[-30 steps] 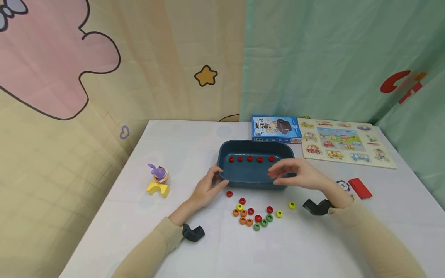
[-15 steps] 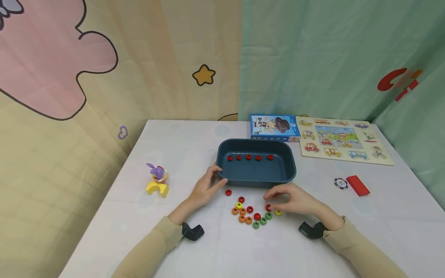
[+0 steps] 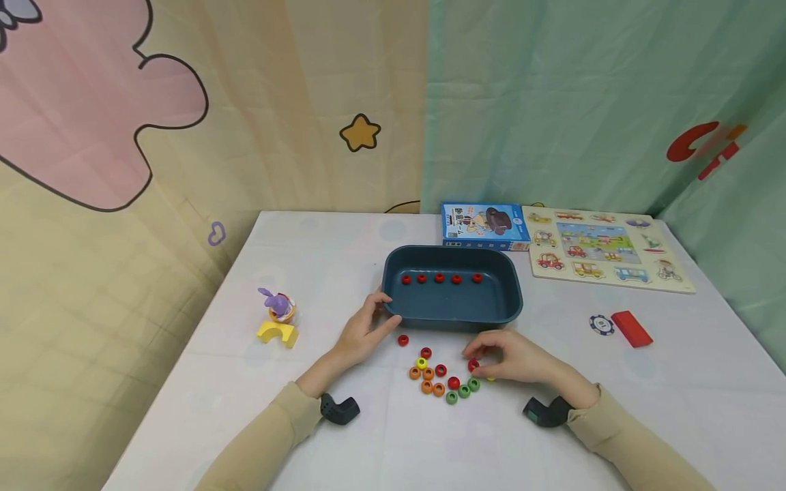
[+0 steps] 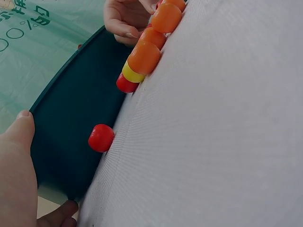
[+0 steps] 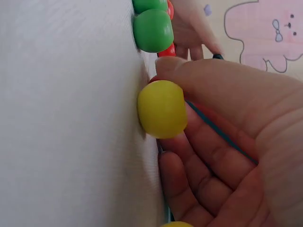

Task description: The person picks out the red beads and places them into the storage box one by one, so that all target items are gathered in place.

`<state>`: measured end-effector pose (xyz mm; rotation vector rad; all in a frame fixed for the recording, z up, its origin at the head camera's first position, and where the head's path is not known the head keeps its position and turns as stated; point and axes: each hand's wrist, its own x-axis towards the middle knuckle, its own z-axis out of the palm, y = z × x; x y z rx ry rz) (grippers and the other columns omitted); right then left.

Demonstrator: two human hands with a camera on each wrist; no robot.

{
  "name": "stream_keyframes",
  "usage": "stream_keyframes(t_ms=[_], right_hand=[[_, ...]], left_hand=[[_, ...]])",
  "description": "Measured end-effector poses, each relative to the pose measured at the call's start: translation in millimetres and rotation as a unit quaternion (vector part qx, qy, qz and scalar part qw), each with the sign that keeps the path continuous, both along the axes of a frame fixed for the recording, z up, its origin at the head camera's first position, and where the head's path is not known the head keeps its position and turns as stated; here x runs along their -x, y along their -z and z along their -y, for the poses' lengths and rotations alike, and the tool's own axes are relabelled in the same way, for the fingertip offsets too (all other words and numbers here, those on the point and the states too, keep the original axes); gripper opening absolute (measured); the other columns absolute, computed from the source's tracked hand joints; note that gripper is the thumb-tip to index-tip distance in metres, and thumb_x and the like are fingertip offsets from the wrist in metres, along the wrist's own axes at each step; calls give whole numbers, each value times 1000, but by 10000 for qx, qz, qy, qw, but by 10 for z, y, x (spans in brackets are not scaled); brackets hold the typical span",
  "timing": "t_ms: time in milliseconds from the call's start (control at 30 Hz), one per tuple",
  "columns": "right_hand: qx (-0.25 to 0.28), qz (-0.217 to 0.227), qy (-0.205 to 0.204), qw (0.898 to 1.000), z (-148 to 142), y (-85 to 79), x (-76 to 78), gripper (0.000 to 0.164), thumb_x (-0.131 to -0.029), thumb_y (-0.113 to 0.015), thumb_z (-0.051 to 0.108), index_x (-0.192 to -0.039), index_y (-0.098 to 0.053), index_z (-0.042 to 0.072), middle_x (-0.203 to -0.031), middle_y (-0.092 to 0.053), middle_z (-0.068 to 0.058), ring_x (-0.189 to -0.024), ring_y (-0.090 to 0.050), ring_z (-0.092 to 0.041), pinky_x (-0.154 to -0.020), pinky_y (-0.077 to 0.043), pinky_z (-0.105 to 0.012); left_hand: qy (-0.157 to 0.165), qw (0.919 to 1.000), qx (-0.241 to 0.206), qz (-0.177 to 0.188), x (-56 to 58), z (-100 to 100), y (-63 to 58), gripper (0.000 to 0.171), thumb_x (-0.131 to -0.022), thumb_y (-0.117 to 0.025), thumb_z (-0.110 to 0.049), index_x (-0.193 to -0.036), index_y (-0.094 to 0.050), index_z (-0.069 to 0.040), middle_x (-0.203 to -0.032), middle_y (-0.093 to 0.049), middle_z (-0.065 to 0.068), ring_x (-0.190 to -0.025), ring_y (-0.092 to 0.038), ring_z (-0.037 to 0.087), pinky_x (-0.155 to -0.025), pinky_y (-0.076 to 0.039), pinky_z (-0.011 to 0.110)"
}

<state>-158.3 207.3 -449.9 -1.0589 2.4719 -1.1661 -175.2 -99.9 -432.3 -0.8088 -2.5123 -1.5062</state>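
The right hand (image 3: 512, 358) has its fingers (image 3: 475, 354) curled down around a red bead (image 3: 473, 365) at the right edge of a loose cluster of beads (image 3: 439, 378) on the desk (image 3: 393, 436); they pinch it while it lies on the cloth. In the right wrist view a yellow bead (image 5: 162, 109) lies just under the palm, touching the fingers. The left hand (image 3: 362, 334) rests at the near left corner of the dark blue tray (image 3: 453, 315), its fingers (image 3: 382, 298) lightly bent against the rim and the thumb at the outer wall, steadying it. A single red bead (image 3: 402, 339) lies on the desk just beside that hand.

Inside the tray, five red beads (image 3: 439, 278) stand in a row along the far wall. The cluster holds orange, red, green and yellow beads close together, in front of the tray.

The desk is covered with a white cloth. On it sit a small purple figure on a yellow arch (image 3: 279, 320) to the left, a blue box (image 3: 485, 225) behind the tray, a wooden vehicle puzzle (image 3: 608, 249), a chip (image 3: 602, 324) and a red block (image 3: 632, 328) to the right. The writing on the box is too small to read. Behind hang a beige curtain (image 3: 215, 102) with a pink shape and a star, and a green curtain (image 3: 583, 102) with red lettering that cannot be made out.
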Motion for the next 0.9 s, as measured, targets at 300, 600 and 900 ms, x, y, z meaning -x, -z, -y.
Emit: stream_keyframes(t_ms=[300,600,900], right_hand=[[62,-89,-56,9999,25,-280,-20,23,-77,-71,25,-98,-63,21,-93,-61,11,-82,-55,-13,-72,-48,-32],[1138,-1028,-669,9859,321,-1325,52,30,-70,-71,-5,-95,-63,9,-90,-64,-5,-79,-56,-12,-67,-49,-33],[1082,121,-11,9941,795,-1310,746,24,-79,-67,7,-102,-62,0,-96,-63,-9,-83,-58,-22,-76,-48,-36]], left_hand=[[-7,9999,54,-88,5,9,-1,35,-87,-57,-13,-115,-39,-1,-139,-25,25,-116,-43,29,-94,-36,42],[160,9996,-49,-242,15,11,-25,35,-87,-57,-10,-114,-38,1,-139,-25,27,-112,-45,34,-93,-36,45],[114,9999,110,-23,10,14,-7,35,-89,-55,-15,-116,-38,-2,-142,-24,21,-116,-43,26,-95,-36,39]])
